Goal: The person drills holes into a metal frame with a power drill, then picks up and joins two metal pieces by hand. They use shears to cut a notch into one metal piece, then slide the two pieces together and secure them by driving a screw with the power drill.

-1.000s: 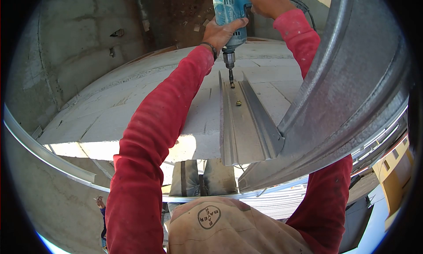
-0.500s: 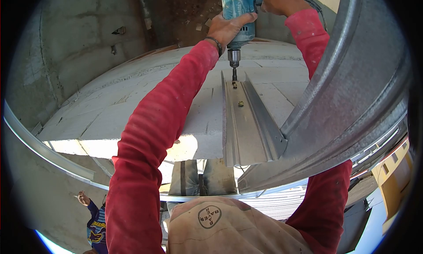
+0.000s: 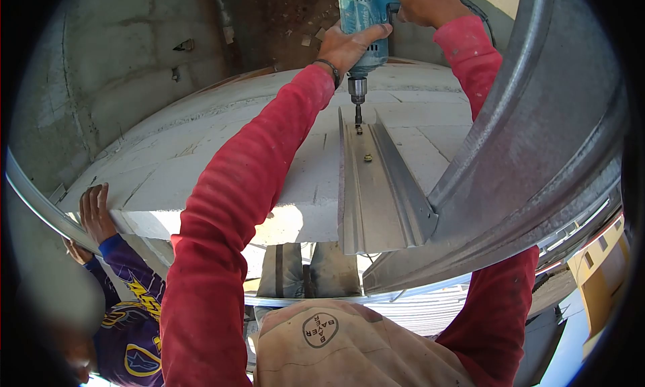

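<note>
A teal power drill [image 3: 363,17] points down at the top middle. My left hand [image 3: 346,48] is closed around its body, with the thumb across the casing. My right hand [image 3: 426,3] wraps the drill's rear handle, partly cut off by the top edge. From the metal chuck [image 3: 357,87] a driver bit [image 3: 358,113] reaches down to a screw [image 3: 359,130] at the far end of a galvanized metal channel [image 3: 376,205]. Another screw head [image 3: 367,158] sits nearer to me in the same channel. The channel lies on a pale block wall [image 3: 295,179].
A large curved steel beam [image 3: 524,152] rises close on my right, meeting the channel. At lower left another person's hand [image 3: 97,212] rests at the block wall's corner, near a metal rail [image 3: 40,202]. Far below are a dirt floor and grey walls.
The other person at lower left has come closer, bringing one hand to the wall's corner and the other near the rail. My hands and the drill stay almost in place.
</note>
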Demonstrator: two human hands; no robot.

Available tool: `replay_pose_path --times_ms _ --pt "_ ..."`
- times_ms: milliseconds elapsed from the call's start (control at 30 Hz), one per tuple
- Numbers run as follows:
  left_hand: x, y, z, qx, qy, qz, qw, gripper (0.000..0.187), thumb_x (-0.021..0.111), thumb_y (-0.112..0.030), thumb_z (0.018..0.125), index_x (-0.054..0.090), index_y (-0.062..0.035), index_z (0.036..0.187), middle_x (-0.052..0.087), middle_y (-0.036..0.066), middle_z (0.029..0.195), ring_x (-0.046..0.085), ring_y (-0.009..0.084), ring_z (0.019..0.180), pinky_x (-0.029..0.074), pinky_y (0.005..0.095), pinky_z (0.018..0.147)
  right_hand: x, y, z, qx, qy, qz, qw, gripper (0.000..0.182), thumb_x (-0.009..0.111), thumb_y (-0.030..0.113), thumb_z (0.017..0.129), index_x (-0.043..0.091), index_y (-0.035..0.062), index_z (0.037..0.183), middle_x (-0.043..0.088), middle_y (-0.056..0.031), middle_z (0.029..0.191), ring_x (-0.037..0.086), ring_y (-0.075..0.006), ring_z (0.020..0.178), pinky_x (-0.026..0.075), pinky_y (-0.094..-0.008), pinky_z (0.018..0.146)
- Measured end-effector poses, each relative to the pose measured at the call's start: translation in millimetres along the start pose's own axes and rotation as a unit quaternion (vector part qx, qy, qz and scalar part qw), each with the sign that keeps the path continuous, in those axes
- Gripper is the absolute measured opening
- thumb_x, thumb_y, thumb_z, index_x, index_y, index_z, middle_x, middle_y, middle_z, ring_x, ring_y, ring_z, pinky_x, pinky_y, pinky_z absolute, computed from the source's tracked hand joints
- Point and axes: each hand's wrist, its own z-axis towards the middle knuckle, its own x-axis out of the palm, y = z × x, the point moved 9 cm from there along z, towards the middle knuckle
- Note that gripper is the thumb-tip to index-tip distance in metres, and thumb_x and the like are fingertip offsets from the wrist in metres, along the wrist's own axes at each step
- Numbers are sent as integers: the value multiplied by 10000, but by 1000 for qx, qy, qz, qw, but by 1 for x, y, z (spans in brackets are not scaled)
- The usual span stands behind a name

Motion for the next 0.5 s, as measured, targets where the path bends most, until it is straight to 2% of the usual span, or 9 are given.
replay_pose_path --times_ms 267,500 --pt "-5 2 3 26 -12 20 999 654 848 -463 727 677 -48 1203 728 99 1122 705 206 998 542 346 926 10 0 1 14 41 43 998 345 710 138 788 633 156 1124 689 -122 932 686 -323 978 492 -488 924" --pt "-5 6 3 16 -9 17 1000 648 842 -473 730 678 -59 1201 723 99 1147 701 200 1017 538 343 937 18 -3 3 55 60 80 993 318 701 139 814 626 147 1123 690 -129 956 685 -330 991 506 -490 888"
